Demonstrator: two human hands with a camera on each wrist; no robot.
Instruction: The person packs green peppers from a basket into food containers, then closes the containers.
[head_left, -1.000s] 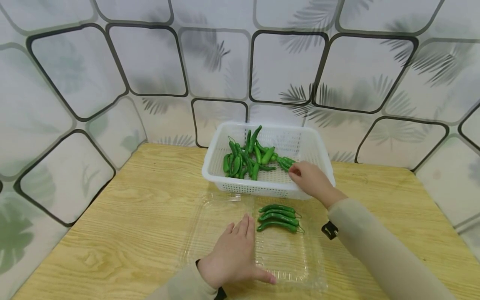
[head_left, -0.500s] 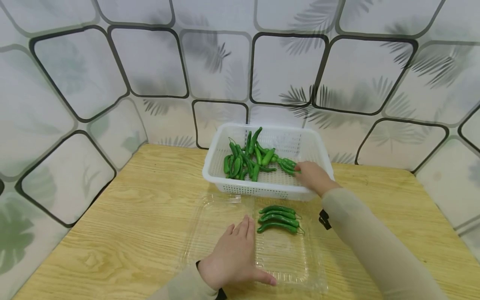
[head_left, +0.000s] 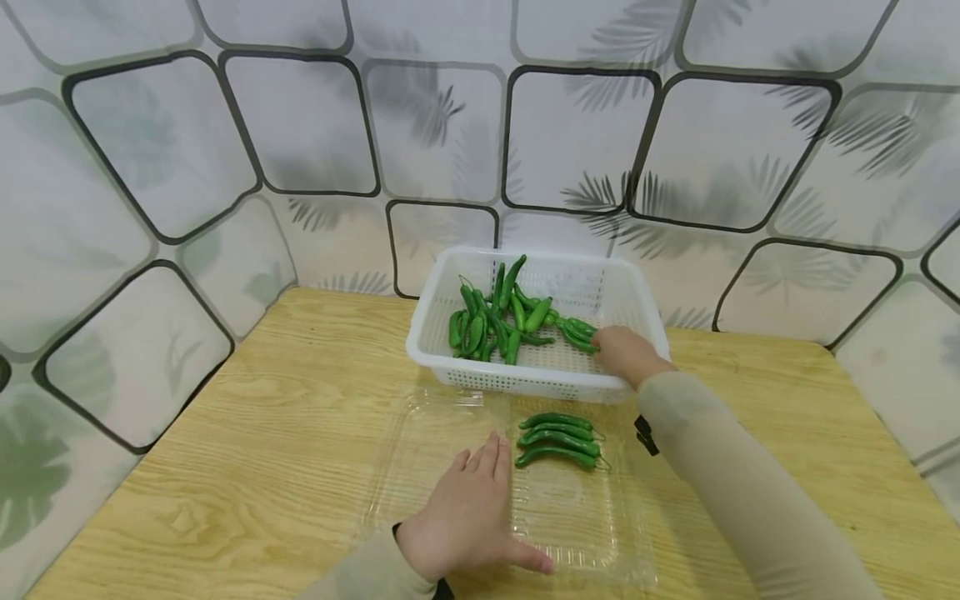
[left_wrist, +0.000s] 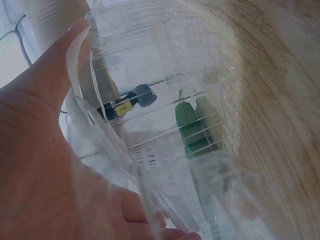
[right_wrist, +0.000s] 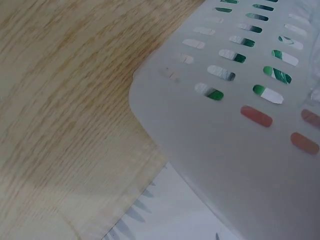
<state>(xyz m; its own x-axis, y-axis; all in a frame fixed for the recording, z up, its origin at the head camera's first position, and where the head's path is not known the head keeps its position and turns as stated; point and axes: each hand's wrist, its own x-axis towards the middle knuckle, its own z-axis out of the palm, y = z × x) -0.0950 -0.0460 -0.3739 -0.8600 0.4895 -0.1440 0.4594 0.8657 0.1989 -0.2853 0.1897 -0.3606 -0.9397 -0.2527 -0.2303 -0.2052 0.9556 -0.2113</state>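
Note:
In the head view my left hand (head_left: 468, 512) rests with straight fingers on the middle of a clear plastic clamshell box (head_left: 562, 517), thumb spread over its near right part. Several green chili peppers (head_left: 558, 437) lie side by side in the far end of the right half. My right hand (head_left: 630, 354) reaches into the right side of a white plastic basket (head_left: 517, 382), its fingertips pinching the end of a green chili pepper (head_left: 581, 342); part of the fingers is hidden. In the right wrist view, the basket's slotted wall (right_wrist: 210, 130) hides most of that hand.
A heap of loose green chili peppers (head_left: 487, 325) fills the left and middle of the basket. The basket stands at the back of the wooden table (head_left: 300, 400), close to the patterned wall (head_left: 435, 150). The open box lies flat just in front of it.
My right hand has shifted slightly right and lower inside the basket, and its fingertips have come to the pepper ends. The left hand and the peppers in the box stay put.

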